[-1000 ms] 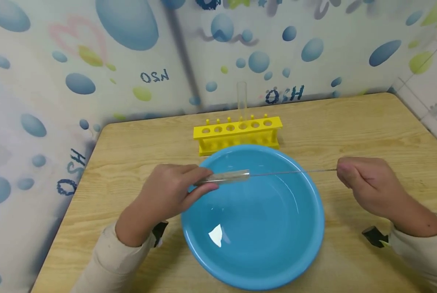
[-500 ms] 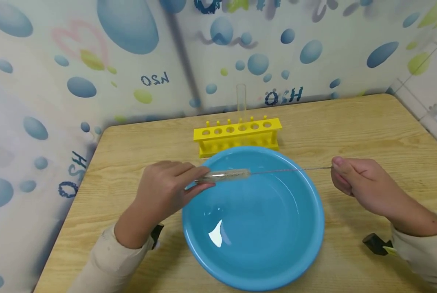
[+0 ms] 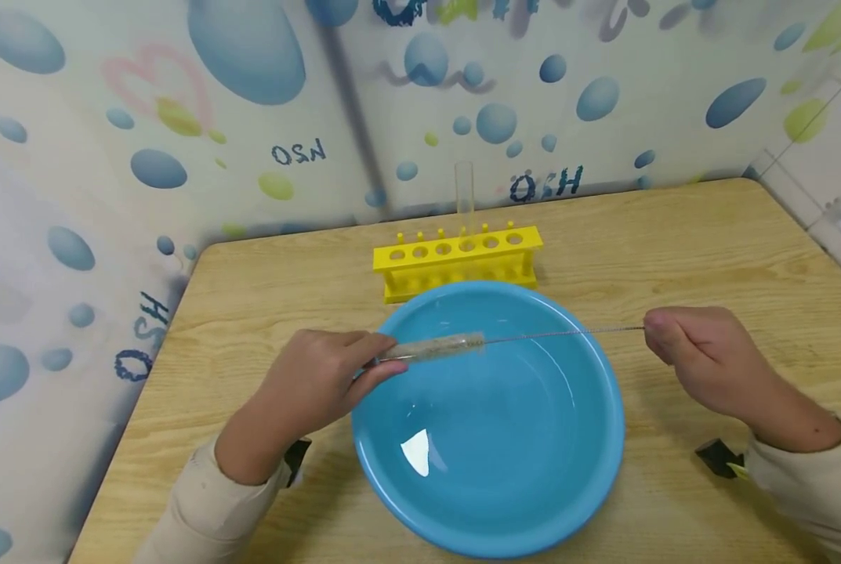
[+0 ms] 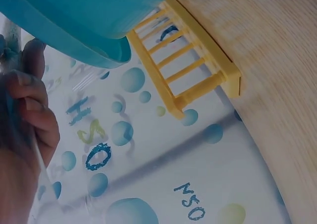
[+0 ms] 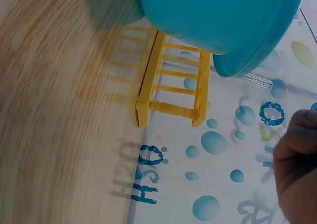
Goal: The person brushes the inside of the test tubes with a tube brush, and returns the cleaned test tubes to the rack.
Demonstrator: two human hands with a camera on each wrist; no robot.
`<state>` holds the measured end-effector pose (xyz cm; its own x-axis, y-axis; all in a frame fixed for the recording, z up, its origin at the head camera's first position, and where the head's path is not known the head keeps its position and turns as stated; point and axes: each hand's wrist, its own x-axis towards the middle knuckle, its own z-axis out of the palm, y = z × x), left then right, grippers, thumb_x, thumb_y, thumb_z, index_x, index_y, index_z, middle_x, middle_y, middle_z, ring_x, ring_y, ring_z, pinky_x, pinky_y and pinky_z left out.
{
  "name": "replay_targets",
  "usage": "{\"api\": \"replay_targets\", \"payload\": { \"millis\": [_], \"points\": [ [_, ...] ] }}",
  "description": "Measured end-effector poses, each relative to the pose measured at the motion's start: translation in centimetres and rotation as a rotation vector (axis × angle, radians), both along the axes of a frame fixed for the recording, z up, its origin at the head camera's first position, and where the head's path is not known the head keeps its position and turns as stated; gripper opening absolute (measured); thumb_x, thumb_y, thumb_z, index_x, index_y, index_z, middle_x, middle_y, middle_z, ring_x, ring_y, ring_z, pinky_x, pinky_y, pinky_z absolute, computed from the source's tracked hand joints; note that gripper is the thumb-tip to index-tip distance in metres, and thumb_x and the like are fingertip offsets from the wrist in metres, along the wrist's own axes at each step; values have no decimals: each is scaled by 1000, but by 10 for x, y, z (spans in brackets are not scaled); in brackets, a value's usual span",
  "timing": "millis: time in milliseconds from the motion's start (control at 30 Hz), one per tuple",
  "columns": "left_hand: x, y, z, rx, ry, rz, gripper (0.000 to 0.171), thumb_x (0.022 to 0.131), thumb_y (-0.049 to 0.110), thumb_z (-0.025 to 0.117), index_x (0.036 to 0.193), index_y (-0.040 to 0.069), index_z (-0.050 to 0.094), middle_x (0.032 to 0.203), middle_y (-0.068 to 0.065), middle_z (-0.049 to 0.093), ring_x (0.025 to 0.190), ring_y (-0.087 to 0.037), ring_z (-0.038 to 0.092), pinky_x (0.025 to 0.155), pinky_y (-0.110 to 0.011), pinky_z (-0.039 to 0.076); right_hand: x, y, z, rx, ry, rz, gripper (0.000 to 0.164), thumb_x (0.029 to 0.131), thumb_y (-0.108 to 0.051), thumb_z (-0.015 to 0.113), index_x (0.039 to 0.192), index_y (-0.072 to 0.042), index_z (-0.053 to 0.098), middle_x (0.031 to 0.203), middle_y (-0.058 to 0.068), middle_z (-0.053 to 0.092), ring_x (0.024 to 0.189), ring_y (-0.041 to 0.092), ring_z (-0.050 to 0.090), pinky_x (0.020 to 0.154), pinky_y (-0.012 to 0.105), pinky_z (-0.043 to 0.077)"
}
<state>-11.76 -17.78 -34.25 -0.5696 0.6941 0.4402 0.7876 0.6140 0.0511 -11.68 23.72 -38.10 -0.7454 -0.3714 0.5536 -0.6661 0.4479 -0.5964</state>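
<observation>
A clear glass test tube (image 3: 430, 349) lies nearly level above a blue basin (image 3: 512, 446), its mouth toward the right. My left hand (image 3: 307, 384) grips the tube's closed end between thumb and fingers. Inside the tube sits the bristled head of a test tube brush, and its thin twisted-wire handle (image 3: 561, 335) runs out of the mouth to the right. Past the basin's right rim, my right hand (image 3: 709, 360) pinches the end of that wire. In the left wrist view the curled fingers (image 4: 34, 95) show at the left edge; the right hand (image 5: 299, 164) appears at its view's right edge.
Behind the basin stands a yellow test tube rack (image 3: 455, 247) with a second clear test tube (image 3: 465, 188) upright in one hole. Water glints inside the basin. The wooden table (image 3: 709, 251) meets a patterned wall at the back.
My right hand has shifted a little left, then slightly back right, with the brush wire. My left hand and the tube have dropped slightly. The basin and rack stay put.
</observation>
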Motion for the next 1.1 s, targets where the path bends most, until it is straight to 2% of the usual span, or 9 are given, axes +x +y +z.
{"api": "replay_targets", "payload": {
  "millis": [100, 200, 433, 567, 633, 700, 800, 900, 1100],
  "points": [
    [0, -1, 0, 20, 49, 17, 31, 80, 35, 83, 96, 9, 74, 75, -1, 74, 57, -11, 66, 51, -22, 51, 2, -1, 3, 28, -125, -19, 47, 104, 2, 40, 61, -16, 42, 55, -7, 37, 49, 2, 34, 48, 23, 30],
    [-1, -1, 0, 45, 122, 31, 40, 69, 34, 91, 98, 9, 77, 80, -3, 77, 61, -15, 71, 53, -26, 55, 2, 0, 4, 8, -227, 4, 49, 105, 3, 37, 60, -15, 42, 54, -4, 39, 48, 8, 37, 48, 26, 32],
    [-3, -1, 3, 76, 223, 49, 47, 63, 33, 95, 100, 9, 78, 80, -5, 77, 64, -17, 71, 53, -30, 55, -2, 7, 1, -166, -347, 156, 48, 105, 7, 30, 61, -9, 38, 56, 3, 34, 47, 14, 33, 45, 28, 27],
    [-2, -2, 4, 57, 204, 47, 46, 66, 34, 94, 100, 8, 77, 75, -4, 74, 58, -16, 68, 51, -27, 53, -3, 9, 1, -106, -259, 135, 48, 104, 9, 32, 61, -11, 40, 56, 0, 36, 48, 10, 35, 47, 26, 30],
    [-2, -4, 3, 42, 182, 39, 40, 75, 36, 88, 100, 7, 76, 72, -4, 72, 54, -15, 64, 49, -25, 50, -3, 9, 3, -46, -185, 83, 48, 104, 8, 35, 62, -14, 41, 56, -4, 36, 49, 6, 34, 48, 24, 30],
    [-2, -4, 2, 30, 158, 29, 37, 89, 42, 75, 99, 6, 74, 70, -3, 70, 51, -14, 60, 46, -23, 47, -4, 10, 5, -16, -112, 50, 48, 103, 8, 37, 61, -16, 41, 56, -7, 36, 49, 2, 32, 48, 22, 29],
    [-2, -5, 1, 23, 119, 19, 50, 103, 50, 47, 97, 6, 71, 68, -2, 68, 47, -11, 55, 44, -21, 43, -5, 11, 5, -21, -58, 34, 48, 103, 6, 39, 60, -16, 40, 55, -8, 34, 49, -1, 28, 47, 19, 26],
    [-1, -7, -1, 21, 76, 21, 59, 105, 53, 33, 93, 8, 68, 64, 1, 64, 46, -7, 50, 43, -18, 39, -7, 11, 3, -43, -17, 63, 48, 104, 4, 40, 60, -15, 39, 55, -8, 33, 50, -3, 27, 47, 18, 24],
    [-2, -8, -1, 11, 27, 19, 57, 105, 55, 33, 90, 10, 65, 59, 4, 59, 46, -6, 48, 43, -18, 37, -9, 13, 0, -175, -32, 179, 46, 103, 9, 36, 61, -9, 38, 58, -4, 32, 51, 1, 28, 47, 19, 23]
  ]
}}
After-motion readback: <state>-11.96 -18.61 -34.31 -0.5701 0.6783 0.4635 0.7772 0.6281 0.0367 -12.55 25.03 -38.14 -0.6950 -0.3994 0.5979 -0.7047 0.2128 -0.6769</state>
